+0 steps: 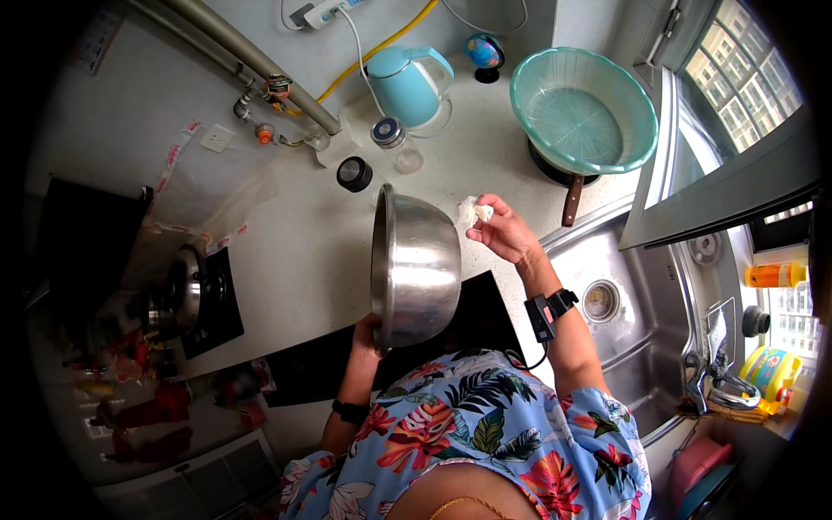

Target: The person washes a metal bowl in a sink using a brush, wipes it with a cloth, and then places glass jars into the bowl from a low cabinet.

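A stainless steel bowl (426, 266) is tipped on its side, its rim facing left. My left hand (368, 337) grips it by the lower part of the rim; the fingers are partly hidden. To the right of the bowl, my right hand (504, 231) pinches a small crumpled whitish piece (468, 213), perhaps wet tissue or thin plastic, between thumb and fingers. What the bowl holds inside cannot be seen. Beyond the bowl stand a black round lid (354, 174) and a clear glass jar (407, 158) with a metal-topped cap.
A light-blue electric kettle (406, 88) and a small globe (485, 52) stand at the back. A green plastic basin (578, 120) rests over a pan with a brown handle (572, 201). The steel sink (637, 286) lies right; a pot (188, 286) sits far left.
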The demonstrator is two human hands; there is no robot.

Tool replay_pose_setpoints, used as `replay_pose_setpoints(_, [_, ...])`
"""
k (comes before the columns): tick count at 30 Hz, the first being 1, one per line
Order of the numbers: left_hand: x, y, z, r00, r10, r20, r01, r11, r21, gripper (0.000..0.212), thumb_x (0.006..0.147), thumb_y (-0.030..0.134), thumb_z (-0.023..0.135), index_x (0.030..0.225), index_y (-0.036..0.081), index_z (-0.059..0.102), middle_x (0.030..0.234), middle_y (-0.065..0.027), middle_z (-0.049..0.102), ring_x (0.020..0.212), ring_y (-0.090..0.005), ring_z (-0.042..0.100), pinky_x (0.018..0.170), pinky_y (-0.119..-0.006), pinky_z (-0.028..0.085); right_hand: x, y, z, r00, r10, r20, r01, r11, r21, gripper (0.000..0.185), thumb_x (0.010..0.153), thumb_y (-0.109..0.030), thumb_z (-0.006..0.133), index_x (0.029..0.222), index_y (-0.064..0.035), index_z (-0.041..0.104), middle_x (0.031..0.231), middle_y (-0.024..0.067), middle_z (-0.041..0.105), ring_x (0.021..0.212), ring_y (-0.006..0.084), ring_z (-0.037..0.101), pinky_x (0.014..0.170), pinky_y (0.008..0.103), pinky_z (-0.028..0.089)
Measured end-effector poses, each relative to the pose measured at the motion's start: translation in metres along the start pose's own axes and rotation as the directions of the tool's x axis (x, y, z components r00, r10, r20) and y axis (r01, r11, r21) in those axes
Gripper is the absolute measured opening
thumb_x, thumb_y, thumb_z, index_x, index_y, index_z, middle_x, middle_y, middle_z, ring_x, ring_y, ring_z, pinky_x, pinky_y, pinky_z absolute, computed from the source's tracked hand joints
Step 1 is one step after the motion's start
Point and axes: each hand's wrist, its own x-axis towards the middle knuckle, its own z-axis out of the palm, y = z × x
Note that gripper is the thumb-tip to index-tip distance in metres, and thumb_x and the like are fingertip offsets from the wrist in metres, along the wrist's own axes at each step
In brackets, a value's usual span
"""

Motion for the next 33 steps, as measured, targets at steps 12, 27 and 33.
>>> replay_pose_setpoints(12, [-0.006, -0.007, 0.011, 0.999, -0.037, -0.020, 0.034, 0.993, -0.117, 0.038, 0.073, 0.009, 0.048, 0.105, -0.009, 0.055, 0.099, -0.0243, 0.060, 0.090, -0.0363, 0.062, 0.084, -0.046, 0.051, 0.007, -0.013, 0.044, 0.995, -0.101, 0.019, 0.103, 0.961, -0.256, 0.034, 0.085, -0.005, 0.060, 0.118, -0.0023, 0.051, 0.106, 0.0062, 0.061, 0.096, 0.0147, 0.058, 0.084, 0.0294, 0.049])
replay_pose_setpoints(27, [-0.016, -0.022, 0.038, 0.996, 0.088, 0.031, -0.087, 0.996, -0.034, 0.029, 0.085, 0.011, 0.045, 0.105, -0.007, 0.055, 0.101, -0.0192, 0.061, 0.092, -0.0316, 0.061, 0.087, -0.042, 0.049, -0.034, 0.002, 0.100, 0.761, -0.406, 0.507, 0.566, 0.034, -0.823, 0.029, 0.072, 0.006, 0.059, 0.097, -0.0073, 0.066, 0.102, 0.0072, 0.062, 0.092, 0.0258, 0.054, 0.082, 0.0336, 0.043])
replay_pose_setpoints(33, [0.002, -0.020, 0.045, 0.998, 0.058, 0.026, -0.057, 0.998, -0.031, 0.029, 0.085, 0.011, 0.045, 0.105, -0.007, 0.055, 0.101, -0.0191, 0.061, 0.093, -0.0312, 0.061, 0.087, -0.042, 0.049, -0.067, 0.019, 0.120, 0.689, -0.219, 0.690, 0.706, -0.012, -0.708, 0.036, 0.067, 0.007, 0.060, 0.099, -0.0077, 0.065, 0.105, 0.0075, 0.061, 0.095, 0.0268, 0.053, 0.084, 0.0348, 0.045])
